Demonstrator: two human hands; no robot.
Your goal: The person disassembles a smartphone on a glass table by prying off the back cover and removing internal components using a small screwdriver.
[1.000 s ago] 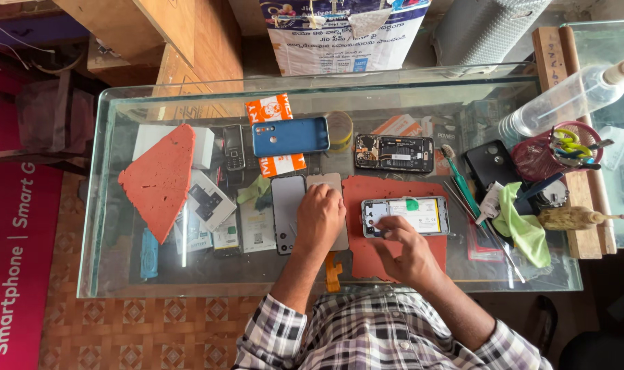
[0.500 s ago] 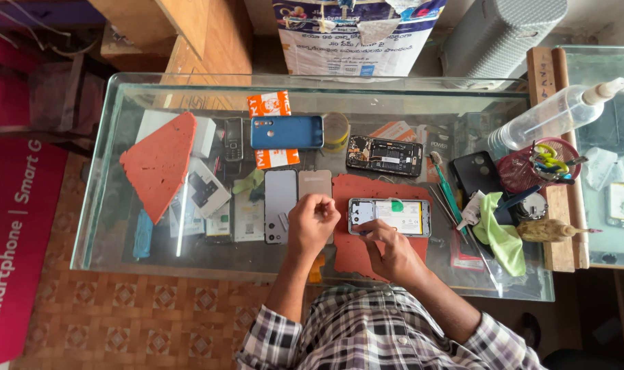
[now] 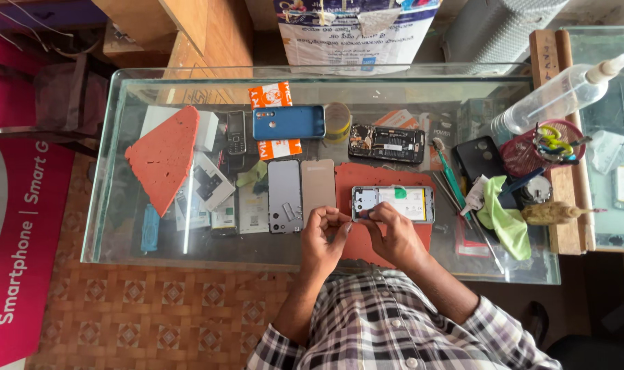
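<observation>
Your left hand (image 3: 324, 236) has left the grey panels and now pinches something tiny beside your right hand (image 3: 387, 233), fingertips pressed on the opened phone (image 3: 394, 203), still unassembled on the desk (image 3: 120, 247).

Item pinched between left hand (image 3: 324, 236) and right hand (image 3: 389, 233): too small to identify. Opened phone (image 3: 393, 203): near-left corner hidden by fingers. Red mat (image 3: 384, 178): partly covered. Spray bottle (image 3: 559, 96): nozzle cut off at right. Person's torso: cut off below.

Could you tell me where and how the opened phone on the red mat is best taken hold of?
Probably by the long edges of the opened phone, from above: it lies flat with its insides up, so the frame is safest.
</observation>
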